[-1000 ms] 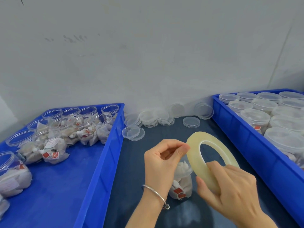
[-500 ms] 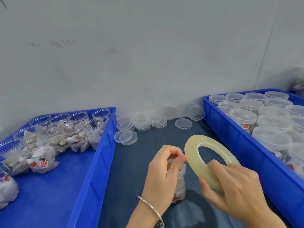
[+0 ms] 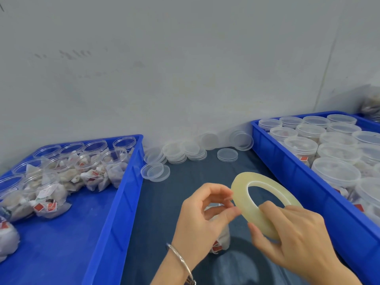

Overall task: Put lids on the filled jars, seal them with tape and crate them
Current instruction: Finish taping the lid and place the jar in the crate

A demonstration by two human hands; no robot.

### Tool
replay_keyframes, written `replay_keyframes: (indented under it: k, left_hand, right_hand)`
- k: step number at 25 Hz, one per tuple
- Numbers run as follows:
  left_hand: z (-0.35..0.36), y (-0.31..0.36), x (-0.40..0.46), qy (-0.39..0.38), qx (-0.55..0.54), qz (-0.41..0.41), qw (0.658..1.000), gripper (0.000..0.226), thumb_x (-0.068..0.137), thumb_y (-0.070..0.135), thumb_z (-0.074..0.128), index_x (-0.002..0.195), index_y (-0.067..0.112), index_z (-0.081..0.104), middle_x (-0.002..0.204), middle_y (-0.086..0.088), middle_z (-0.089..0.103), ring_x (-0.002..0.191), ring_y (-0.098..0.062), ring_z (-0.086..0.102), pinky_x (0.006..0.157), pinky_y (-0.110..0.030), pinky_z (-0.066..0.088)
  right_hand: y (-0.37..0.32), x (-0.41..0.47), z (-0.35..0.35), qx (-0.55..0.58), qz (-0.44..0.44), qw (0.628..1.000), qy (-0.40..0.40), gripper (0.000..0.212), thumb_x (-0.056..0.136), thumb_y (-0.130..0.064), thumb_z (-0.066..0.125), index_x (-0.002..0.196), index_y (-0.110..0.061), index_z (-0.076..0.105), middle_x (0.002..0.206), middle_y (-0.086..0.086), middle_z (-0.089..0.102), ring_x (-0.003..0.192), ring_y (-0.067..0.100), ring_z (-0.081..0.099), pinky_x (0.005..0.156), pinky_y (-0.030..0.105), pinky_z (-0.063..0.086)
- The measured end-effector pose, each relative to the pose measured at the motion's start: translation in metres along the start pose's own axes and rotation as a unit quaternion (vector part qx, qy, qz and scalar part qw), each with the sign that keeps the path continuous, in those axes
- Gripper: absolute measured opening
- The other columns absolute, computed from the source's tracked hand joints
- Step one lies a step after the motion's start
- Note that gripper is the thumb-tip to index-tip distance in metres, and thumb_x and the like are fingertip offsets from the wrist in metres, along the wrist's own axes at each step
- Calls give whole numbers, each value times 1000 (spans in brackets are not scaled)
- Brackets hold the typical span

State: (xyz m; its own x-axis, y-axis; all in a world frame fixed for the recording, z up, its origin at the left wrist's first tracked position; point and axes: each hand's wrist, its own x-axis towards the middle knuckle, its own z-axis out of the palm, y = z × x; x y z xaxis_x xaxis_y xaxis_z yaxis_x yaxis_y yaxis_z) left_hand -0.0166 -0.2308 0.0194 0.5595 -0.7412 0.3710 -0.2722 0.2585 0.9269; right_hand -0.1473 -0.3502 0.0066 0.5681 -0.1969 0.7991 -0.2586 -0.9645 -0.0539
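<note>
**Hunting for the tape end before sealing the next jar**

So the big flat ring of pale yellowish clear tape (image 3: 261,204) is up in the air over the middle of the dark tabletop (image 3: 164,202), tilted toward the camera. The right hand (image 3: 296,237) grips it at the near edge, thumb under the outer rim and fingers (image 3: 271,208) hooked through the hole, which looks like a way to keep the roll steady while the other hand works on it. The left hand (image 3: 202,219), the one with a thin metal bangle (image 3: 181,262), has its thumb and fingertips pinched together right at the roll's left rim. My guess is it's picking at or pulling the loose end, but the tape is see-through and that spot is blurry, so I can't tell if a strip is actually free.

Directly below the hands stands a clear plastic jar stuffed with white sachets (image 3: 221,239), mostly hidden by the left hand. I can't really see whether its lid is on.

Loose clear round lids (image 3: 227,154) are stacked along the wall, within easy reach. The blue plastic crate on the left (image 3: 115,212) holds open filled jars (image 3: 92,159), and the blue plastic crate on the right (image 3: 304,177) holds lidded ones (image 3: 335,171), so the work seems to flow left to right.
</note>
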Motion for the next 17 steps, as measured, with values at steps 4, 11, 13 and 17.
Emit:
replay_keyframes:
  k: [4,11,13,17]
  left_hand:
    - [1,4,4,57,88,8,994,14,77,2,75,76,15,72,80,5,72,77,-10,67,77,-24,54]
    - [-10,27,-12,93,216,224,946,10,79,9,69,73,15,65,78,12,62,76,-6,63,68,-19,51]
    - [-20,16,-21,131,185,164,960,21,79,3,71,69,20,64,76,11,64,75,-5,64,68,-15,50]
    - [-31,-28,-40,201,66,-38,977,22,78,-10,67,68,10,67,80,3,68,78,-16,65,75,-23,54]
  right_hand:
    - [-2,-2,-14,30,-17,997,-66,30,77,-35,47,57,-13,54,42,-6,35,33,16,32,40,19,24]
    - [10,6,-32,58,165,975,-136,48,95,-57,21,141,-43,21,80,-12,58,63,16,61,50,35,45]
    - [22,1,-37,20,161,975,-152,57,88,-66,15,139,-61,-10,101,-14,64,75,16,64,54,35,50]
    - [10,-1,-25,-62,33,958,-277,47,94,-59,23,141,-58,25,60,-11,50,42,12,43,33,18,16]
